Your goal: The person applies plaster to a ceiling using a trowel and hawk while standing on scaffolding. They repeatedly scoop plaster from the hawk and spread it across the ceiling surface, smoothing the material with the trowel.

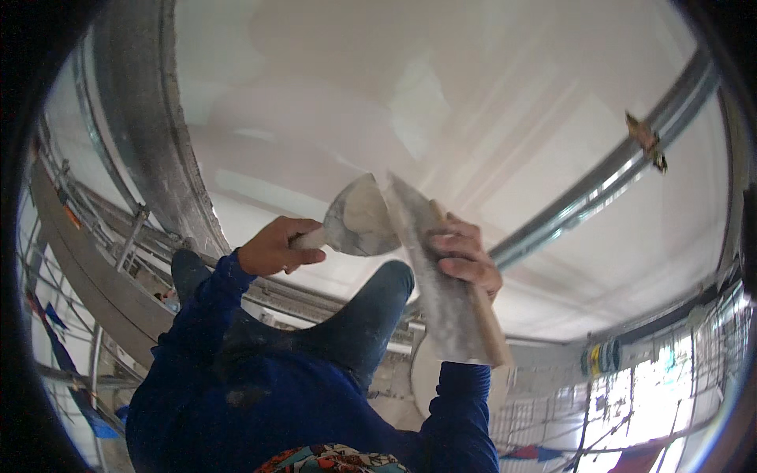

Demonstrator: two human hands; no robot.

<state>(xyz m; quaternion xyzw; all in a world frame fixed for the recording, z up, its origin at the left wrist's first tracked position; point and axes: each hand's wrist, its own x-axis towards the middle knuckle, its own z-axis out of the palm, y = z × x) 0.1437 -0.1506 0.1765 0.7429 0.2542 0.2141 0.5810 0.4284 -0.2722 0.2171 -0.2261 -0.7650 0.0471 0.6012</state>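
My left hand (pixel 281 246) is closed around the pale handle of a wide putty knife (pixel 337 217). Light-coloured filler (pixel 367 213) lies on the knife's blade. In my right hand (pixel 467 256) is a long plastering trowel (pixel 434 276), its fingers wrapped over the handle. The trowel's flat blade is smeared with pale filler and stands tilted lengthwise. The knife's blade edge is against or very close to the trowel's upper part; I cannot tell whether they touch. Both tools are in front of a smooth whitish panel surface (pixel 300 102) with paler patches on it.
A metal scaffold tube (pixel 583 189) with a rusty coupler (pixel 646 142) crosses on the right. Grey planks (pixel 95 268) and scaffold bars stand at the left. My bent knee (pixel 390 288) is beneath the tools. A round pale thing (pixel 420 378) sits partly hidden behind my right arm.
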